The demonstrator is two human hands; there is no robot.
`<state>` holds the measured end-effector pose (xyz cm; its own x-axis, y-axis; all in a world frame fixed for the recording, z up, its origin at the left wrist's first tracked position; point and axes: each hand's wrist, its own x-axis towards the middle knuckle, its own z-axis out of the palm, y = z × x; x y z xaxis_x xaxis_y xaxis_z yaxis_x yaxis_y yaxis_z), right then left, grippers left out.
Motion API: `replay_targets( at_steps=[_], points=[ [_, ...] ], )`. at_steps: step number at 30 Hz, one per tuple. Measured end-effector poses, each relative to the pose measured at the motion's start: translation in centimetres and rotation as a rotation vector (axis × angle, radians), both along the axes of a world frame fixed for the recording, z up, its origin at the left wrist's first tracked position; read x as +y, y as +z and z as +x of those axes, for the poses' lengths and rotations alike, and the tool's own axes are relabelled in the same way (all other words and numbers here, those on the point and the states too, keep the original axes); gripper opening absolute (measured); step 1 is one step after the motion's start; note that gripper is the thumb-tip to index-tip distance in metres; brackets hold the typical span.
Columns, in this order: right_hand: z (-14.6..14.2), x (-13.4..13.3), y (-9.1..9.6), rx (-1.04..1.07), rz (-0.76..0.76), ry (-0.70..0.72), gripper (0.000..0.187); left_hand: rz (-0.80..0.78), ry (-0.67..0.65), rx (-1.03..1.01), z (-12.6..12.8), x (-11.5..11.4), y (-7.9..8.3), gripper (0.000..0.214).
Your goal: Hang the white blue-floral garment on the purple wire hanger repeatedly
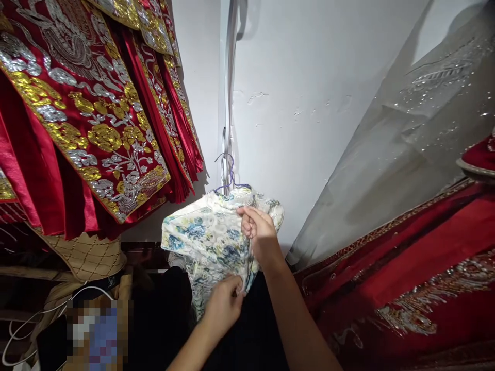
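A white short-sleeved top (216,226) with blue and yellow flowers hangs on a thin purple wire hanger (232,172) in front of me. Fingers curled, my right hand (257,226) is closed in a pinch at the front of the top, just below the collar. Lower down, my left hand (226,299) pinches the front edge of the top near its lower part. The lower end of the cloth is partly hidden behind my left hand and forearm.
Red garments (104,129) with gold and silver embroidery hang at the left. On the right are a sheer sparkly fabric (371,154) and red embroidered cloth (386,288). A metal pole (228,77) runs up the white wall (294,67). A white cable (23,322) lies at lower left.
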<state>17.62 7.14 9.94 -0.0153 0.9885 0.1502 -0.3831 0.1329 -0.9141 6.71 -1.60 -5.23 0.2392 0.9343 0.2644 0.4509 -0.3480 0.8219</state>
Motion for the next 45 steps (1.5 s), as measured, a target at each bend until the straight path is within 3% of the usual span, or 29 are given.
replay_targets(
  at_steps=[3, 6, 8, 10, 13, 17, 20, 22, 24, 26, 29, 30, 33, 37, 43, 45],
  points=[
    [-0.6, -1.5, -1.3, -0.129, -0.012, 0.010, 0.027, 0.025, 0.096, -0.130, -2.5, 2.3, 4.6, 0.025],
    [-1.1, -2.4, -1.6, -0.268, -0.004, 0.008, 0.027, 0.253, 0.178, -0.223, -4.7, 4.6, 10.5, 0.038],
    [-1.3, -2.5, -1.1, -0.317, 0.045, 0.007, 0.027, 0.401, 0.138, -0.144, -5.3, 5.6, 13.7, 0.025],
    [-1.5, -2.3, -0.7, -0.331, 0.095, 0.006, 0.026, 0.505, 0.115, -0.055, -5.2, 6.2, 15.6, 0.014],
    [-1.5, -1.4, -2.0, -0.335, 0.132, -0.032, 0.028, 0.592, 0.123, -0.001, -4.5, 6.5, 16.4, 0.014],
    [-0.9, -1.1, -7.3, -0.419, 0.086, -0.128, 0.032, 0.637, 0.256, -0.125, -5.8, 6.7, 16.6, 0.013],
    [-0.5, -2.8, -11.0, -0.383, -0.018, -0.124, 0.035, 0.584, 0.467, -0.369, -9.8, 7.9, 16.3, 0.016],
    [-0.6, -4.5, -12.0, -0.315, -0.051, -0.100, 0.034, 0.477, 0.587, -0.649, -12.7, 9.0, 14.8, 0.020],
    [-0.9, -5.9, -12.1, -0.250, -0.054, -0.057, 0.034, 0.250, 0.648, -1.025, -14.8, 9.6, 11.9, 0.020],
    [-1.5, -6.9, -11.7, -0.199, -0.055, -0.003, 0.032, -0.047, 0.693, -1.295, -15.0, 9.2, 7.8, 0.023],
    [-2.0, -7.4, -11.2, -0.176, -0.070, 0.060, 0.031, -0.158, 0.748, -1.304, -12.5, 6.9, 1.3, 0.025],
    [-2.1, -7.4, -11.2, -0.174, -0.082, 0.071, 0.031, -0.199, 0.711, -1.264, -11.3, 6.0, -0.4, 0.028],
    [-1.6, -7.6, -11.7, -0.171, -0.117, 0.078, 0.030, -0.345, 0.592, -1.093, -8.2, 3.9, -3.0, 0.031],
    [0.3, -7.7, -13.6, -0.219, -0.180, 0.087, 0.034, -0.418, 0.468, -1.058, -7.1, 3.2, -1.5, 0.032],
    [4.6, -6.9, -17.1, -0.598, -0.331, 0.406, 0.034, -0.234, 0.365, -1.189, -7.7, 2.1, 3.0, 0.035],
    [5.3, -6.5, -17.6, -0.657, -0.334, 0.419, 0.034, -0.219, 0.313, -1.170, -7.5, 1.3, 4.2, 0.030]
  ],
)
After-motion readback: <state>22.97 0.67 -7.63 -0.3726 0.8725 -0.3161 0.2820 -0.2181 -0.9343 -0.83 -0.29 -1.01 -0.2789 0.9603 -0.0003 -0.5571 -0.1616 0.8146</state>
